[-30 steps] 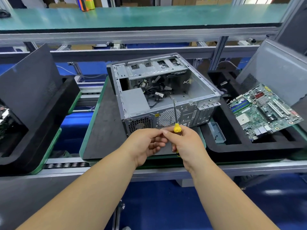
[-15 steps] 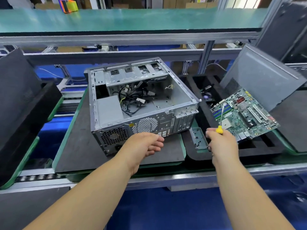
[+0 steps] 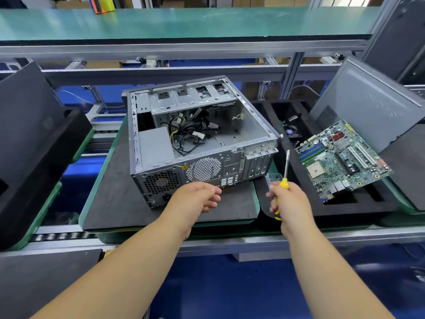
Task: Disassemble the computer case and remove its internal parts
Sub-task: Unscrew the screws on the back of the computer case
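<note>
A grey computer case (image 3: 200, 166) lies open side up on a dark mat, with its rear panel towards me. Inside it sit a grey power supply (image 3: 155, 148) at the left and a tangle of black and yellow cables (image 3: 188, 132). My left hand (image 3: 195, 199) hovers just in front of the rear panel with loosely curled fingers, holding nothing. My right hand (image 3: 287, 201) grips a yellow-handled screwdriver (image 3: 284, 171), shaft pointing up, just right of the case's near right corner. A green motherboard (image 3: 340, 157) lies tilted in the black foam tray at the right.
The black foam tray (image 3: 299, 203) at the right also bears a grey side panel (image 3: 368, 104) leaning on its far edge. Another black tray (image 3: 34, 157) stands at the left. A green shelf (image 3: 184, 21) runs overhead. A metal conveyor rail (image 3: 207, 242) borders the near edge.
My right hand carried the screwdriver from in front of the case out to the right by the motherboard, then came back a little towards the case corner. My left hand stayed by the rear panel.
</note>
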Tool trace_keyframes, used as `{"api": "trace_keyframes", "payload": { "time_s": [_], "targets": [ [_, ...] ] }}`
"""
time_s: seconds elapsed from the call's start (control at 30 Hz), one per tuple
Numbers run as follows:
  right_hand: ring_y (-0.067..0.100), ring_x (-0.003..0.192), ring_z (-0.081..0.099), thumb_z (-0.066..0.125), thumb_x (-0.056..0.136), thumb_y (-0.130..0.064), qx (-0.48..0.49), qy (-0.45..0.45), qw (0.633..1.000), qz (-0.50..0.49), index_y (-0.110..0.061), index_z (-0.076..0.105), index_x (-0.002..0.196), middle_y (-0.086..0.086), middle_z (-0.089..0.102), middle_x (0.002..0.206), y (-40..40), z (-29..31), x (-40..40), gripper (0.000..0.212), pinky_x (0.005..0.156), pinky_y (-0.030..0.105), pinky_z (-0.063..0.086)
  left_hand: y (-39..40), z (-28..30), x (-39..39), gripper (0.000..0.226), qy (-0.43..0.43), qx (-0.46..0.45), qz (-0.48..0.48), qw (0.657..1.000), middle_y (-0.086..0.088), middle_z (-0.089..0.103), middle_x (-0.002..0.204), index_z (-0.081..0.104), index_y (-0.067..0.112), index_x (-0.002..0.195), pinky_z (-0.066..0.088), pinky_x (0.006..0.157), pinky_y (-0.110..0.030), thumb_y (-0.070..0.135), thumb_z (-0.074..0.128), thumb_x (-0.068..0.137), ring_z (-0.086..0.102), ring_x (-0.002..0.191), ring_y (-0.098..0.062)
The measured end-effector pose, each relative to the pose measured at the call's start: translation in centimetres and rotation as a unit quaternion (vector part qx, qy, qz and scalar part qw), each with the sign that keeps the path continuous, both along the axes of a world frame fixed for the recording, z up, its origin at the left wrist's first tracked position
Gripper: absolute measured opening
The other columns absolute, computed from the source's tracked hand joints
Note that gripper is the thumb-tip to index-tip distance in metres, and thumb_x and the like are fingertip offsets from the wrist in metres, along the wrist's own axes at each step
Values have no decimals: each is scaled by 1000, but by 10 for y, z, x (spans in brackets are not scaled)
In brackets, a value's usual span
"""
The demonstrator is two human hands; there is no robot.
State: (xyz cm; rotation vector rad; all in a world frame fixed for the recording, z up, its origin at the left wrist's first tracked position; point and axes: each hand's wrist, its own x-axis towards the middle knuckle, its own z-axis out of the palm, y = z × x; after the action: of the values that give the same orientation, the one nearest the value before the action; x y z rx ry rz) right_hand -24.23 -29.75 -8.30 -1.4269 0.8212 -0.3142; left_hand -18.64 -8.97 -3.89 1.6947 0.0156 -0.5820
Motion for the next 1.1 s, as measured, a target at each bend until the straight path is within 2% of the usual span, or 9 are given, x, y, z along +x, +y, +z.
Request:
{"api": "trace_keyframes", "payload": {
  "time_s": [0.17, 0.3, 0.43, 0.5, 0.6, 0.7, 0.83, 0.97, 1.1],
  "targets": [
    [10, 44, 44, 56, 92, -17, -7, -1, 997, 74, -14, 60, 84, -6, 60, 61, 42, -6, -5, 9, 55, 30, 41, 29, 8, 2, 24, -270, 75, -28, 959, 12, 69, 84, 70, 39, 90, 51, 71, -14, 17, 60, 90, 63, 78, -4],
    [12, 48, 46, 56, 93, -20, -17, 25, 992, 124, -14, 56, 86, 0, 60, 69, 78, -10, -8, 10, 55, 30, 43, 50, 10, 10, 28, -226, 54, 0, 973, 10, 70, 85, 70, 40, 89, 52, 78, -25, 14, 59, 91, 65, 80, -6],
    [11, 49, 45, 55, 94, -18, -5, 48, 988, 147, -15, 55, 91, 2, 59, 72, 108, -17, -8, 4, 49, 24, 41, 70, 7, 9, 32, -256, 68, 25, 964, 12, 69, 83, 70, 39, 88, 50, 72, -19, 11, 57, 90, 64, 77, -3],
    [12, 50, 45, 55, 94, -16, -5, 66, 986, 156, -14, 55, 95, 4, 59, 75, 119, -20, -8, 2, 47, 23, 40, 80, 12, 11, 27, -388, 122, 14, 913, 15, 67, 88, 69, 36, 94, 45, 75, -10, 12, 59, 91, 61, 84, -1],
    [14, 52, 46, 54, 92, -15, -14, 104, 981, 166, -15, 55, 95, 5, 61, 79, 134, -24, -8, 3, 39, 18, 36, 90, 21, 29, 30, -591, 269, -26, 760, 4, 62, 113, 65, 20, 115, 34, 96, -18, 12, 64, 86, 54, 108, -15],
    [14, 52, 47, 52, 92, -15, -25, 137, 976, 169, -18, 54, 90, 3, 63, 80, 147, -29, -10, 5, 37, 15, 34, 90, 23, 49, 62, -536, 418, -104, 726, -5, 38, 151, 40, 24, 147, 23, 113, -38, 29, 63, 90, 33, 138, -28],
    [13, 51, 47, 49, 92, -15, -35, 159, 970, 180, -17, 55, 90, 2, 61, 74, 158, -31, -14, 6, 41, 18, 36, 76, 19, 75, 65, -504, 481, -227, 680, -1, 16, 162, 23, 31, 153, 14, 120, -42, 44, 52, 96, 15, 148, -24],
    [15, 55, 46, 49, 92, -13, -37, 159, 971, 172, -15, 53, 89, 3, 60, 76, 161, -31, -18, 6, 50, 24, 40, 64, 26, 86, 33, -491, 424, -224, 728, 0, 52, 134, 53, 22, 128, 37, 100, -40, 38, 48, 99, 43, 124, -23],
    [16, 53, 47, 49, 90, -13, -39, 173, 966, 187, -14, 53, 90, 4, 59, 73, 164, -33, -24, 3, 49, 24, 40, 68, 21, 85, 16, -492, 382, -201, 756, 6, 50, 106, 56, 19, 113, 37, 84, -32, 25, 46, 100, 46, 106, -20]
  ]
}}
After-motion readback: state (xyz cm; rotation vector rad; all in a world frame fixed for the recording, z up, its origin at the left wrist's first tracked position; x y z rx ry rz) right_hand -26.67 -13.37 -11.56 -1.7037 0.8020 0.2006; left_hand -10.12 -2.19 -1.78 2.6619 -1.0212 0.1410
